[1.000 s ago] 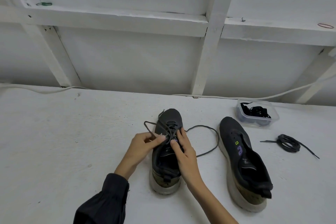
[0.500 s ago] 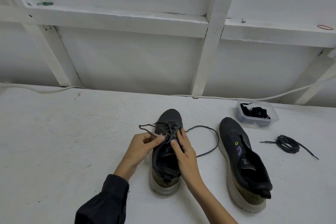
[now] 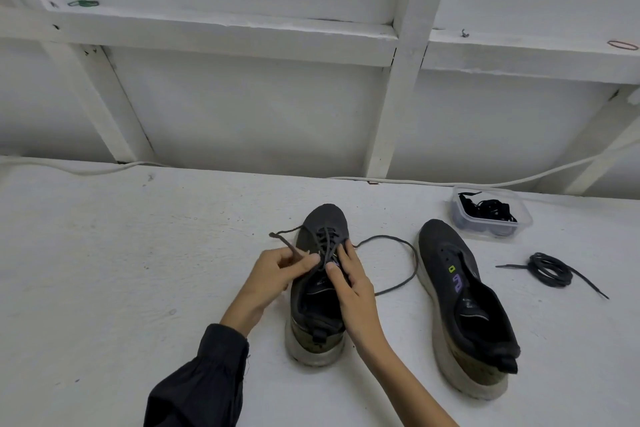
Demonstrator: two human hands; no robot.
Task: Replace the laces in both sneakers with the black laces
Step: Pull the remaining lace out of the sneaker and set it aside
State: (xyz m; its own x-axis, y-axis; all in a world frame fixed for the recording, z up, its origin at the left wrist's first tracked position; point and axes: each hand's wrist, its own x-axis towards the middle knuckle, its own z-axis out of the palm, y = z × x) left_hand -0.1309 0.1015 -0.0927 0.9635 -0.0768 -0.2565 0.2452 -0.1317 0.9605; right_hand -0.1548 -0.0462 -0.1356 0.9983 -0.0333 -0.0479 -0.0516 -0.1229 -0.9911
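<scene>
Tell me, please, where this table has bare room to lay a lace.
Widest patch: table left of the left hand, back to the cable. Another: right of the unlaced sneaker, nearer than the coiled lace. Crowded: between the sneakers, where a lace loops, and by the tub.

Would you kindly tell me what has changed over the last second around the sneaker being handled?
The left hand, pinching the grey lace, drew it leftward: the loop that stood up beside the toe of the sneaker has flattened into a low strand. The right hand kept resting on the eyelets. The other sneaker, the coiled black lace and the container stayed put.
</scene>
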